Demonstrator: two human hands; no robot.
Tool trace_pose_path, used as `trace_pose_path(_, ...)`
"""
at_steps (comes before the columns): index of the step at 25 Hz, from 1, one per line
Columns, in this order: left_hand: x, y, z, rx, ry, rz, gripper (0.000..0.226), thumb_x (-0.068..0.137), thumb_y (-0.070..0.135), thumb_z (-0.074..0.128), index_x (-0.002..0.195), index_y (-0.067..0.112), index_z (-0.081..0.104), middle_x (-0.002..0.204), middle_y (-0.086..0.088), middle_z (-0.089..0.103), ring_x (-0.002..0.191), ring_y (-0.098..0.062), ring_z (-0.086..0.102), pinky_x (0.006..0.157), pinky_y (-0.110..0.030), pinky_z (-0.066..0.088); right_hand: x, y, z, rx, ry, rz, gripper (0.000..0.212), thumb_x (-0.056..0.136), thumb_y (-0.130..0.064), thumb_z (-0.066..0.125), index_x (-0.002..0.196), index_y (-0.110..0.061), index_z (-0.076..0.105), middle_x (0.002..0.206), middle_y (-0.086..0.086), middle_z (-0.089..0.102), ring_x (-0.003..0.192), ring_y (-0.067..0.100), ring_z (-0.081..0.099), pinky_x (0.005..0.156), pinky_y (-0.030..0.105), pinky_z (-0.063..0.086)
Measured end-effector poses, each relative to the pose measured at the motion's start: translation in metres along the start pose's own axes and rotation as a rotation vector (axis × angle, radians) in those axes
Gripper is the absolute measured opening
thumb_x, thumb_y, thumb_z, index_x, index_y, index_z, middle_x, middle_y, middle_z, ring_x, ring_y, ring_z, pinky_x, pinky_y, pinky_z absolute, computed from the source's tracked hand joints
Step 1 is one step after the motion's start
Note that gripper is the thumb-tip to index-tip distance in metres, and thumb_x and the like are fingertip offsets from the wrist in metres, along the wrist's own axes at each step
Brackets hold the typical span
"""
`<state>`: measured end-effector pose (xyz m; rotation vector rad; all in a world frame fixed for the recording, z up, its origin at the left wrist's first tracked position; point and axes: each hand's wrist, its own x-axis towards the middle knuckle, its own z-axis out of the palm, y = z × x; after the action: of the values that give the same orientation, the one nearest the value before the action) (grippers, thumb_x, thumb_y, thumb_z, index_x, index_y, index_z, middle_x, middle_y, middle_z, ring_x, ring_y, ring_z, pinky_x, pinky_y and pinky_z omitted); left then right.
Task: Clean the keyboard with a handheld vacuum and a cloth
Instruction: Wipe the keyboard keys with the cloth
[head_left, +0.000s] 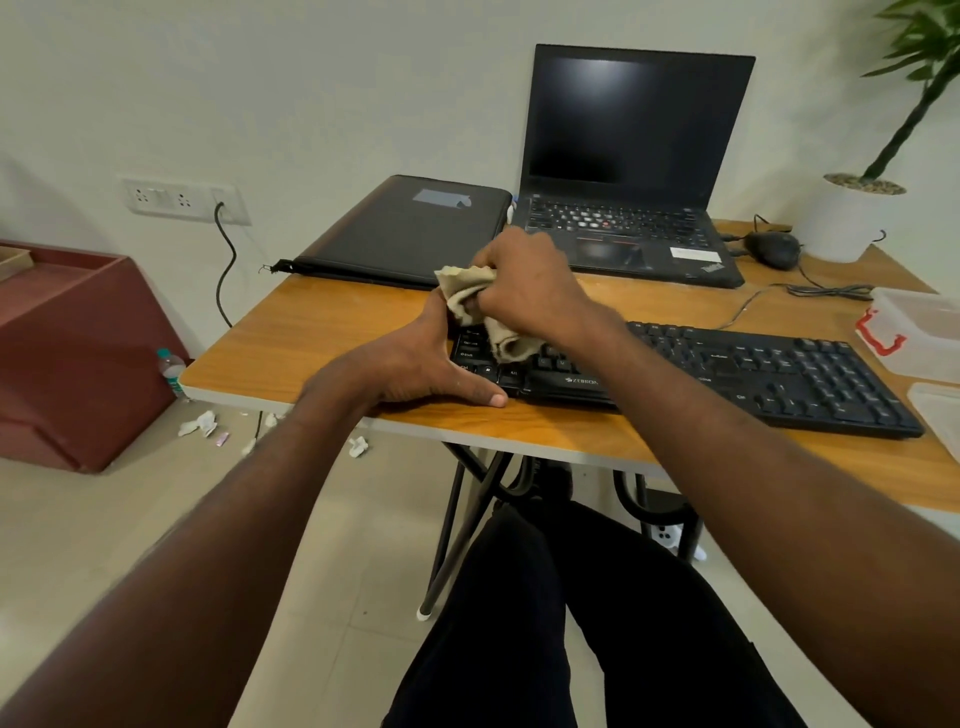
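A black keyboard (753, 371) lies across the front of a wooden table (322, 332). My right hand (524, 283) is shut on a crumpled beige cloth (483, 312), which hangs down onto the keys at the keyboard's left end. My left hand (421, 364) rests flat on the table and grips the keyboard's left edge, thumb along its front. No handheld vacuum is in view.
An open black laptop (634, 171) and a black sleeve (410, 228) stand at the back. A mouse (771, 249), its cable, a potted plant (852, 218) and clear plastic containers (919, 332) occupy the right. Paper scraps (200, 423) and a bottle (169, 366) lie on the floor at left.
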<state>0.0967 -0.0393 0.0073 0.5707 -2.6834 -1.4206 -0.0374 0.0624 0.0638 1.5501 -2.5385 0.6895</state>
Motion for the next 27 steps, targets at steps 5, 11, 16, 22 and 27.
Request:
trace_pose_path(5,0.001,0.001,0.000,0.020,0.019,-0.033,0.148,0.065,0.042,0.101,0.167,0.036,-0.006,0.173,-0.001,0.026,0.157,-0.024,0.025,0.122,-0.038,0.029,-0.019,0.011,0.013,-0.004,0.069,-0.038,0.018,0.088,-0.019,0.077,0.104,-0.025,0.080,0.092,-0.001,0.076,0.080,0.014,0.066,0.066,0.026,0.052)
trace_pose_path(11,0.003,0.003,-0.001,0.002,-0.005,-0.020,0.151,0.057,0.041,0.101,0.166,0.034,-0.002,0.175,0.004,0.017,0.161,-0.019,0.021,0.129,-0.044,0.029,-0.052,0.056,-0.012,-0.128,0.121,0.040,0.046,0.085,0.001,0.066,0.123,-0.023,0.075,0.109,0.007,0.078,0.100,0.028,0.071,0.089,0.042,0.060)
trace_pose_path(16,0.008,0.004,0.000,0.053,-0.011,-0.041,0.161,0.045,0.065,0.102,0.164,0.048,-0.005,0.174,0.001,0.021,0.155,-0.027,0.032,0.126,-0.050,0.033,-0.049,0.045,-0.010,-0.076,0.185,0.094,0.027,0.087,-0.010,0.073,0.113,-0.019,0.077,0.097,0.005,0.077,0.085,0.020,0.069,0.074,0.032,0.056)
trace_pose_path(22,0.017,-0.003,0.017,0.151,0.097,0.028,0.160,0.036,0.085,0.094,0.161,0.052,-0.001,0.170,0.009,0.034,0.157,-0.030,0.031,0.125,-0.059,0.032,-0.038,0.013,0.016,0.012,0.117,-0.036,0.029,0.082,-0.006,0.073,0.106,-0.023,0.080,0.091,0.001,0.075,0.088,0.020,0.068,0.075,0.035,0.055)
trace_pose_path(27,0.016,-0.005,0.014,0.156,0.122,0.067,0.155,0.030,0.087,0.093,0.156,0.050,0.011,0.167,0.011,0.032,0.151,-0.026,0.037,0.123,-0.056,0.038,-0.056,0.053,-0.008,-0.084,0.103,0.067,0.030,0.087,-0.004,0.070,0.108,-0.022,0.080,0.099,0.002,0.076,0.096,0.020,0.067,0.081,0.031,0.051)
